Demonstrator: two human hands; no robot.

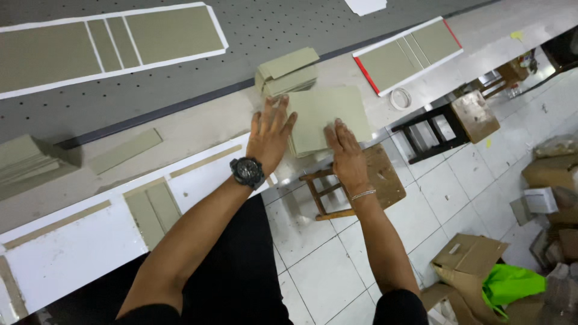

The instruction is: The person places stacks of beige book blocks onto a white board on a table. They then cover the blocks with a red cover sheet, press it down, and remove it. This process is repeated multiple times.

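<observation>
A: Start at the far left; what lies there?

B: A heap of grey-green boards (24, 162) on the tabletop (198, 123); nearer, a white sheet (78, 247) with board strips stuck on it; beyond, on the dark perforated mat (180, 90), another white sheet with boards (108, 42).

A: And the hands?

B: The left hand (269, 137), above a black wristwatch (247, 171), lies flat with fingers spread at the left edge of the stack of boards (328, 117), grasping nothing; the right hand (344, 150) presses flat on the stack's near part, likewise not gripping.

A: Where does that stack sit?

B: At the tabletop's near edge, overhanging a wooden stool (367, 180); a second pile (288, 72) sits just behind it; a tape roll (400, 98) lies to the right.

A: What might go wrong?

B: I'd judge the stack could slide off the edge onto the stool or the tiled floor (337, 265), since only flat palms steady it; uneven pressure could fan the boards out of line.
</observation>
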